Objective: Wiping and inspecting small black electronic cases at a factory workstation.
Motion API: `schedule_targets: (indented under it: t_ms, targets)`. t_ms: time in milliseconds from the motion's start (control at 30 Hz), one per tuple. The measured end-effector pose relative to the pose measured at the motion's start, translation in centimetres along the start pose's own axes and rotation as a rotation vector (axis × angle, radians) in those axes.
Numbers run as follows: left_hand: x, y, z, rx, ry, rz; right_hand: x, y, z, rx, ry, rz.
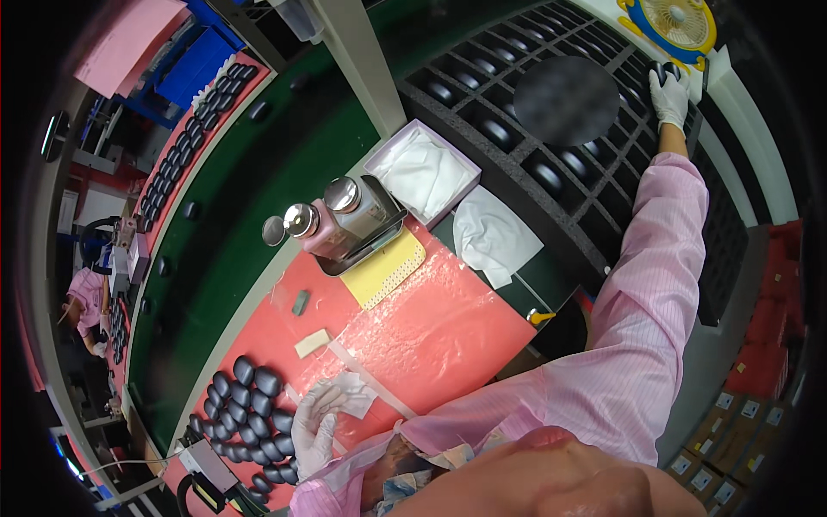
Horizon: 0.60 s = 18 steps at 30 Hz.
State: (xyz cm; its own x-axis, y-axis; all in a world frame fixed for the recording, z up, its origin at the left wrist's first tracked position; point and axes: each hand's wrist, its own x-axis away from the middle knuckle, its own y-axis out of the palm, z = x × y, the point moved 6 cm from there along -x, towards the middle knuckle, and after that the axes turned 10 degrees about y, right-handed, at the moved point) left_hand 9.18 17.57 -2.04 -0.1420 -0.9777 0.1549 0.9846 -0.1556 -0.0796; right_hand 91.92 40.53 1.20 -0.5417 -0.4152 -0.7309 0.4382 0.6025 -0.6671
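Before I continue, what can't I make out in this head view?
Head view:
Black tray: its middle, behind a round blurred patch.
Right hand: its grip on the dark pieces, too small.
Left hand: contact with the white cloth, hidden by the hand.
Cartons: cut off by the dark rim.

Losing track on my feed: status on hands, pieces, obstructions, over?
Right hand holding dark rounded pieces at foam tray's right edge. Left hand at small white cloth, beside cluster of dark pieces. Fan close beyond right hand.
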Motion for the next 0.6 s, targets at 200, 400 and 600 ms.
schedule_targets:
  t_ms: [200,400,600]
  targets:
    - [-0.9,0.3,-0.2,-0.019,-0.005,-0.014,-1.8,3.8,-0.7,0.014,-0.259,0.016]
    - [-0.7,1.8,0.1,-0.035,-0.02,-0.008,-2.9,9.1,-0.6,0.233,-0.234,-0.303]
    - [-0.9,2.1,-0.5,-0.097,-0.04,-0.138,-0.6,3.2,0.1,-0.176,-0.158,-0.014]
